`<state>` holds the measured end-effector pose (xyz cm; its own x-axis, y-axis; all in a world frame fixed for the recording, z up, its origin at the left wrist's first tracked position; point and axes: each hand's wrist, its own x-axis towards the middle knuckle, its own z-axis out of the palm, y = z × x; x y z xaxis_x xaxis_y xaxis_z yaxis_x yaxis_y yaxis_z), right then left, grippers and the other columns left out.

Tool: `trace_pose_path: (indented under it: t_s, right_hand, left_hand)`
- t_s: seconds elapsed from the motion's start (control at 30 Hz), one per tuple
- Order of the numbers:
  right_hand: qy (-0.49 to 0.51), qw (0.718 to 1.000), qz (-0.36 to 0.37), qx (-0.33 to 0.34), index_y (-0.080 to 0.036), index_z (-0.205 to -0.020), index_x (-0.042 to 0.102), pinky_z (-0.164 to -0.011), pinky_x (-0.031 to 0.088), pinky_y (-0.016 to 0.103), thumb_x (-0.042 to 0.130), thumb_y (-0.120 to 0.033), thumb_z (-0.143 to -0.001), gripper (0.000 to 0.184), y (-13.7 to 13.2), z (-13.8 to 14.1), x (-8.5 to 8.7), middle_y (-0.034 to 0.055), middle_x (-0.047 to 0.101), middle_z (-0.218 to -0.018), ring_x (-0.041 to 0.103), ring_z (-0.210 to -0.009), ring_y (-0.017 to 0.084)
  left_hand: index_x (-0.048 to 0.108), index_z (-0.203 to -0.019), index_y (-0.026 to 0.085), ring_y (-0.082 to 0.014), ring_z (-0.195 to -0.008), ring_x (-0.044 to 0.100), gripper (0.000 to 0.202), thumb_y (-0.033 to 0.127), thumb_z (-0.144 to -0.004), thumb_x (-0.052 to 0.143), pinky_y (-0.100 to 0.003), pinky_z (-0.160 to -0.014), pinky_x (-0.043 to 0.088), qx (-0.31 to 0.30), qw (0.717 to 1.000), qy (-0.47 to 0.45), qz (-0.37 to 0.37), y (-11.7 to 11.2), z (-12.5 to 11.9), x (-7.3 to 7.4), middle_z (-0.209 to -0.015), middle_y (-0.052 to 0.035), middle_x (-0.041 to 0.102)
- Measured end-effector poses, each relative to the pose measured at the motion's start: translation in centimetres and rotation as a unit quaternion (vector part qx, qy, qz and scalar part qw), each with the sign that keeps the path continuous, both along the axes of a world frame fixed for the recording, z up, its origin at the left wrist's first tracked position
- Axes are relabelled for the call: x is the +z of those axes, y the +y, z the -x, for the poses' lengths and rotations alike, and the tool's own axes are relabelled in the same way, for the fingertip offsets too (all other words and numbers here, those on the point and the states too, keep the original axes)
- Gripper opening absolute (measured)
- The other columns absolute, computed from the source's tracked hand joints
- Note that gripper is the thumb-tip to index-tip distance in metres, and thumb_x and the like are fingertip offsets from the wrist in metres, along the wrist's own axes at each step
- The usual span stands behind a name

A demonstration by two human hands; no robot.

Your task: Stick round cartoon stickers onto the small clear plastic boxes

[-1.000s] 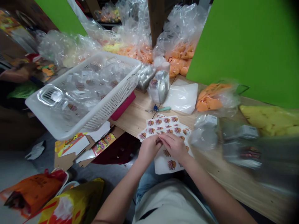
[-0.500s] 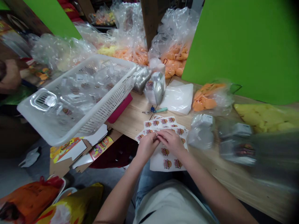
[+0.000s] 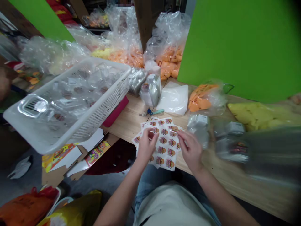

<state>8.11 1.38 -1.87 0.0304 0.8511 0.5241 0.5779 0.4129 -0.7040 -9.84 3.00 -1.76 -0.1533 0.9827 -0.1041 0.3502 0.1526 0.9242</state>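
Several sheets of burger-print stickers (image 3: 164,144) lie fanned on the wooden table (image 3: 235,185), in front of me. My left hand (image 3: 147,146) rests on their left part, fingers gripping the sheets near the upper left. My right hand (image 3: 190,150) is raised at their right edge, its fingers apart and holding nothing I can see. A bunch of keys with a teal tag (image 3: 150,112) lies just beyond the sheets. To the right of them stands a clear bag of small packets (image 3: 198,128).
A white plastic basket (image 3: 101,116) of clear packets overhangs the table's left edge, above printed cardboard (image 3: 72,157). Bagged orange sponges (image 3: 168,62) and yellow sponges (image 3: 251,116) lie beyond, near green panels (image 3: 240,47). A co-worker's hand (image 3: 3,83) shows at far left.
My hands have moved apart, the right one going rightward off the sheets. The sheets now lie more bunched, and the whole view has shifted left.
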Motion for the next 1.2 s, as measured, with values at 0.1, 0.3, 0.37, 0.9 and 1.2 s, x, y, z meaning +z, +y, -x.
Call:
trace_pose_path:
  t_s: [0.1, 0.3, 0.37, 0.9, 1.2]
  right_hand:
    - [-0.055, 0.995, -0.024, 0.084, -0.026, -0.114, 0.057, -0.094, 0.044, 0.037, 0.053, -0.012, -0.081, 0.036, -2.2, -0.9, -0.2, 0.005, 0.061, -0.113, 0.055, -0.107, 0.019]
    - [0.184, 0.962, 0.203, 0.015, -0.022, -0.125, 0.042, -0.067, 0.053, 0.031, 0.059, -0.031, -0.078, 0.051, -3.4, -3.5, 0.9, 0.0071, 0.062, -0.097, 0.062, -0.084, 0.018]
    - [0.206, 0.947, 0.244, -0.016, -0.02, -0.114, 0.051, -0.065, 0.052, 0.029, 0.06, -0.034, -0.077, 0.041, -2.7, -5.5, 1.6, 0.0026, 0.062, -0.079, 0.06, -0.071, 0.015]
    - [0.159, 0.939, 0.305, -0.022, -0.017, -0.12, 0.045, -0.067, 0.047, 0.031, 0.058, -0.029, -0.073, 0.05, 2.8, -11.8, 0.6, -0.0005, 0.063, -0.072, 0.059, -0.067, 0.015]
    - [0.109, 0.949, 0.295, 0.001, -0.019, -0.119, 0.047, -0.065, 0.048, 0.033, 0.057, -0.028, -0.074, 0.047, 3.2, -12.2, 0.8, -0.0005, 0.063, -0.071, 0.06, -0.066, 0.016]
  left_hand:
    - [0.049, -0.109, 0.017, -0.0129, -0.072, 0.059, 0.039, 0.04, -0.079, 0.056, -0.027, -0.068, 0.047, -0.104, 0.945, -0.287, 0.115, -0.9, -2.6, 1.8, -0.081, -0.0031, 0.059]
    - [0.046, -0.103, 0.018, -0.0087, -0.065, 0.057, 0.04, 0.029, -0.071, 0.067, -0.022, -0.065, 0.046, -0.138, 0.939, -0.3, 0.096, -2.5, -6.3, 2.1, -0.07, 0.0033, 0.055]
    - [0.045, -0.108, 0.019, -0.012, -0.074, 0.059, 0.04, 0.029, -0.074, 0.064, -0.027, -0.07, 0.048, -0.178, 0.953, -0.236, 0.065, -2.7, -7.2, 1.8, -0.082, -0.0018, 0.06]
    - [0.023, -0.135, 0.021, -0.0242, -0.128, 0.034, 0.068, 0.026, -0.078, 0.059, -0.043, -0.105, 0.03, -0.363, 0.905, 0.034, -0.218, 2.2, -12.0, -3.6, -0.138, -0.0132, 0.035]
    - [0.031, -0.127, 0.023, -0.0225, -0.131, 0.03, 0.052, 0.024, -0.081, 0.054, -0.046, -0.107, 0.028, -0.381, 0.89, 0.031, -0.25, 2.2, -11.8, -3.3, -0.139, -0.0129, 0.034]
